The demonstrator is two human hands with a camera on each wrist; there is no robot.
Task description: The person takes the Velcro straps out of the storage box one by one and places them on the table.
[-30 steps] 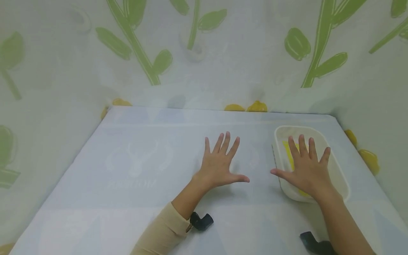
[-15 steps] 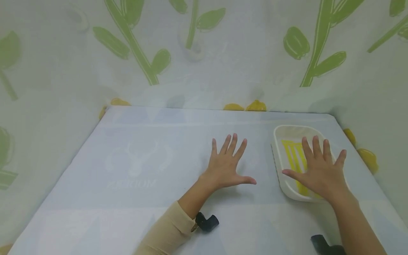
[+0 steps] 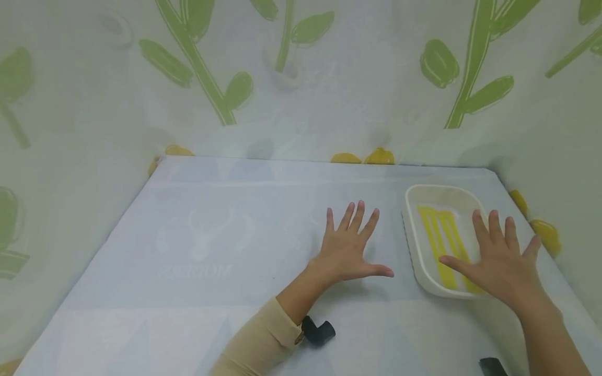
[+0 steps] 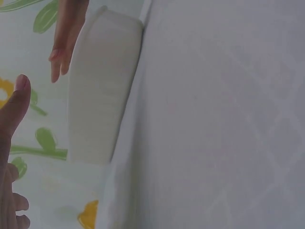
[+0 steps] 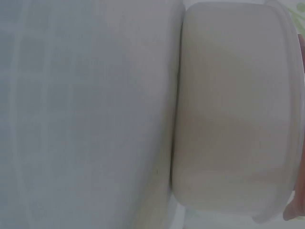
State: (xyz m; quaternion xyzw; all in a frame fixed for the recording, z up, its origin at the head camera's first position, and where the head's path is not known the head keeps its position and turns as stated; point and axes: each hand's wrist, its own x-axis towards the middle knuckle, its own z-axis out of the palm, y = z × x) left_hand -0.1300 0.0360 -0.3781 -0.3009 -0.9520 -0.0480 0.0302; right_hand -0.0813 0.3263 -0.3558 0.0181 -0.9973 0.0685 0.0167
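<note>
My left hand [image 3: 345, 253] hovers over the table to the left of a white rectangular tub [image 3: 416, 261], fingers spread and nothing held. Over the tub's right side is my right hand [image 3: 505, 269], also spread wide and holding nothing. Inside the tub lie several flat yellow strips [image 3: 437, 245], partly hidden by the right hand. From the left wrist view, the tub [image 4: 105, 90] shows its plain side wall, with the right hand [image 4: 69, 40] beyond its rim. In the right wrist view the tub [image 5: 233, 109] fills the right half, and a bit of hand [image 5: 300, 191] shows past its rim.
A pale blue and white cloth covers the table [image 3: 202, 224]. Behind and at both sides hangs a white curtain [image 3: 338, 104] with green leaves and yellow flowers. Black wrist-worn pieces [image 3: 319, 333] stick out near both wrists.
Both hands have drifted right and slightly toward the body, still spread. The right hand has uncovered more of the yellow strips. The tub has stayed in place.
</note>
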